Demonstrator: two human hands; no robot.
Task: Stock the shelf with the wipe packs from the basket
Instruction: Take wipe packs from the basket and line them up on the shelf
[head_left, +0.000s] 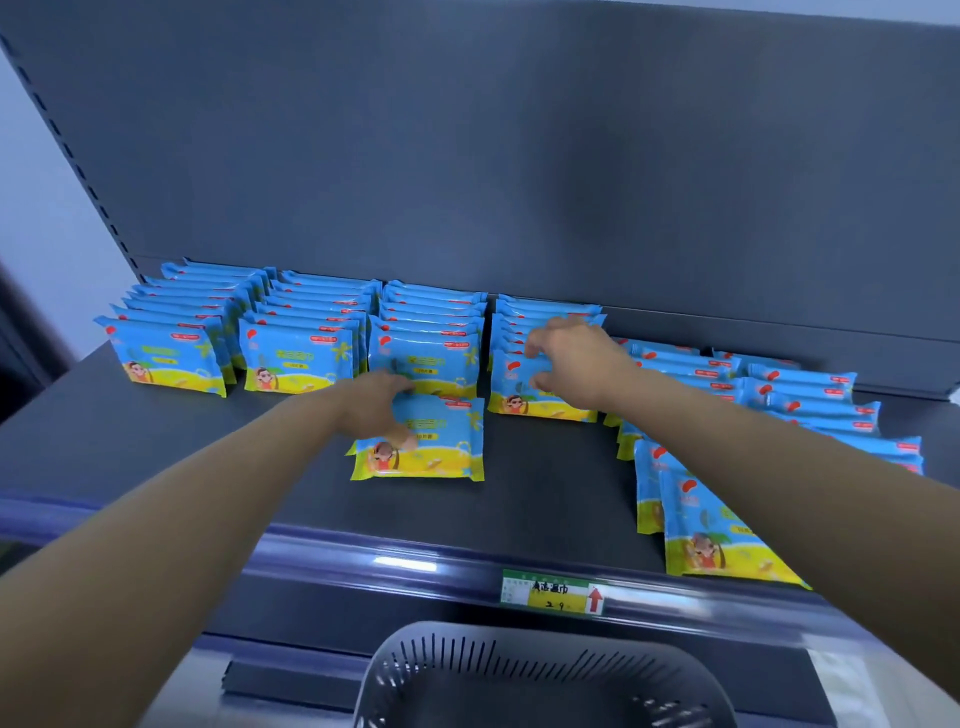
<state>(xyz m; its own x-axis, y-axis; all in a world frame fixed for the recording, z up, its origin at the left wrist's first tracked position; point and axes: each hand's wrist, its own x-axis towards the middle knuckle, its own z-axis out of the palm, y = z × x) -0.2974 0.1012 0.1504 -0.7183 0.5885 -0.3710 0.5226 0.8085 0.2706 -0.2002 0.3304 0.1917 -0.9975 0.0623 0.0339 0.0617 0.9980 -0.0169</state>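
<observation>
Across the dark matte shelf (156, 467), six rows of glossy blue-and-yellow wipe packs (296, 358) stand on edge: four from nine to twelve o'clock, two leaning at three. One loose pack (447, 441) stands ahead of the third row, with the left hand (371, 410) clasping its top. The right hand (571, 364) grasps the fourth row's front pack (511, 400). Bare shelf lies open at seven o'clock. One slotted grey plastic basket (519, 665) sits at six, below the shiny front rail (363, 545).

Wipe packs (423, 441) glossy plastic; shelf (156, 441) prob. matt metal.
</observation>
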